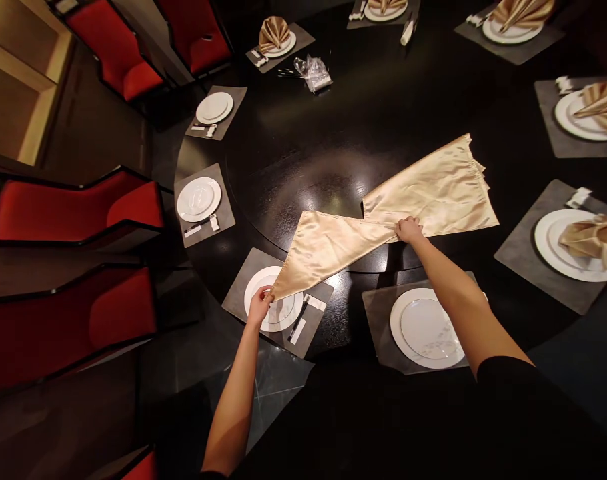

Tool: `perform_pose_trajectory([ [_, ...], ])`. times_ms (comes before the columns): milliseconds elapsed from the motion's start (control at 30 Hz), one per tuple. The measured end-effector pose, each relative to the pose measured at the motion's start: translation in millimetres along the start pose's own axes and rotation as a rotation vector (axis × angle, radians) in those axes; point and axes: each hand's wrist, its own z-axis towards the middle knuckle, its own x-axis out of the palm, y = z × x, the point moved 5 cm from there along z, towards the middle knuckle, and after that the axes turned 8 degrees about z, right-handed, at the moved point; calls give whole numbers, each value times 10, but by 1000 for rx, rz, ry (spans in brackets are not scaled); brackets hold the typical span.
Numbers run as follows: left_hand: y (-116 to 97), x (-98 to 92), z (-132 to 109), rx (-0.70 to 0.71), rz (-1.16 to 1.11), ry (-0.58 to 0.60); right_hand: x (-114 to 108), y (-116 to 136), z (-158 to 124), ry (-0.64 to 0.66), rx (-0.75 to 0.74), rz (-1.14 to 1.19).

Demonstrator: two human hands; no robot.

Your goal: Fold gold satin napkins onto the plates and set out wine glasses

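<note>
A gold satin napkin (431, 193) is stretched across the black table in a long, partly folded shape, with its pointed end hanging over a white plate (282, 312). My left hand (260, 305) pinches that pointed corner just above the plate's rim. My right hand (409, 230) grips the napkin's lower edge near the middle, over the table. Below my right forearm lies another white plate (426, 328) on a grey placemat (378, 320), not touching the napkin.
A round black table (263, 167) with a central turntable carries grey placemats, white plates and cutlery around its edge. Several plates hold folded gold napkins (591, 240). A crumpled plastic bag (313, 73) lies on the far side. Red chairs (78, 210) stand along the left.
</note>
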Motion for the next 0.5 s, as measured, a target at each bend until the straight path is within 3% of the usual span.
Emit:
perform_pose_trajectory([
  [67, -57, 40, 87, 7, 20, 2, -25, -232, -13, 24, -31, -29],
  [167, -226, 201, 276, 62, 53, 27, -136, -823, -163, 18, 7, -60],
  [267, -503, 505, 505, 181, 79, 68, -293, -1579, -480, -57, 127, -53],
  [367, -843, 867, 750, 322, 133, 106, -406, -2205, -881, -213, 223, 28],
  [433, -1034, 1034, 931, 378, 190, 82, -396, -2450, -1096, -285, 271, 119],
  [500, -1151, 1096, 1123, 401, 249, 36, -317, -2540, -1215, -302, 303, 206],
])
